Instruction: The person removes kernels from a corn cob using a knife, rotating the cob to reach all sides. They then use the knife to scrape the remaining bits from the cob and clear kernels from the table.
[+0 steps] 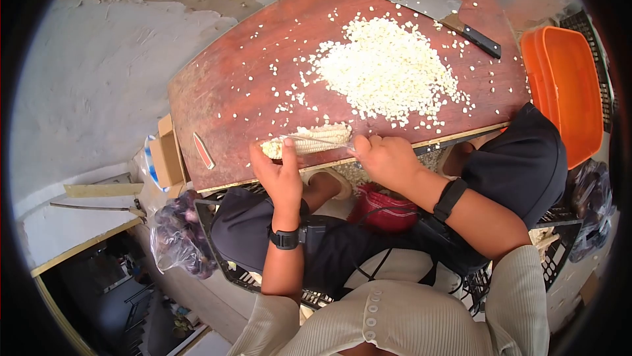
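Beyond the cob (309,139): kernel pile (388,70), cleaver (431,4).

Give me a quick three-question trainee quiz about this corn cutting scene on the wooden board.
1. True or false: the cleaver lies on the far side of the kernel pile, away from both hands.
2. Which hand steadies the corn cob at its tip end? A) left hand B) right hand C) neither
3. Fill in: the tub beside the wooden board is coloured ______.

Key: 1 true. 2 A; the right hand is at the cob's other end, with a thin blade lying along the cob. 3 orange.
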Available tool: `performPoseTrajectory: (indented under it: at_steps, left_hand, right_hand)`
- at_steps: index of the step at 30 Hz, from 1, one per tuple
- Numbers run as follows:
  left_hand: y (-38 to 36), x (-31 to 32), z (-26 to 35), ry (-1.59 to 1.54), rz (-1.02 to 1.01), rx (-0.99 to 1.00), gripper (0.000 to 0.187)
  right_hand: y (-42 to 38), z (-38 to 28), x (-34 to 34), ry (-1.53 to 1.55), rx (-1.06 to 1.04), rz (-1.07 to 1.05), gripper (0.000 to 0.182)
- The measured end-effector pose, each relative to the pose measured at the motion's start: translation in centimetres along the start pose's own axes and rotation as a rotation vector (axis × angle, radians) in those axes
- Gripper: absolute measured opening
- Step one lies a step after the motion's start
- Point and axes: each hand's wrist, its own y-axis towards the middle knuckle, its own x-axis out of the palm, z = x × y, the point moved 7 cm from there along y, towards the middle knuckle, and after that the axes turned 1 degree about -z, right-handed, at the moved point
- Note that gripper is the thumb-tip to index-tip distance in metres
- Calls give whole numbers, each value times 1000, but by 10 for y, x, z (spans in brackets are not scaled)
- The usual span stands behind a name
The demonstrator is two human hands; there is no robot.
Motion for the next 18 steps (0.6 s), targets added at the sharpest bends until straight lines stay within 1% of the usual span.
performPoseTrajectory:
  at_steps: [1, 4, 5, 8, 11, 13, 16, 18]
  left_hand:
    - [1, 0, -1, 0, 4, 14, 22]
    - [2, -2, -7, 68, 18, 91, 22]
    - [2, -2, -7, 100, 24, 125, 22]
    - [2, -2, -7, 55, 38, 88, 23]
    - [0, -3, -8, 89, 54, 102, 23]
    - [0, -4, -9, 156, 66, 168, 23]
    - [-4, -3, -4, 279, 96, 271, 24]
    - [-9, 0, 15, 415, 131, 429, 24]
  right_hand:
    - [2, 1, 1, -19, -1, -1, 25]
    - [6, 0, 4, 9, -9, -21, 15]
    - [7, 1, 5, 10, -4, -20, 15]
    - [11, -2, 8, 20, 22, -14, 16]
    - [15, -5, 11, 61, 85, -26, 19]
    - [16, -7, 10, 108, 154, -75, 22]
    - [18, -8, 9, 219, 316, -245, 26]
    - [19, -10, 8, 329, 369, -221, 27]
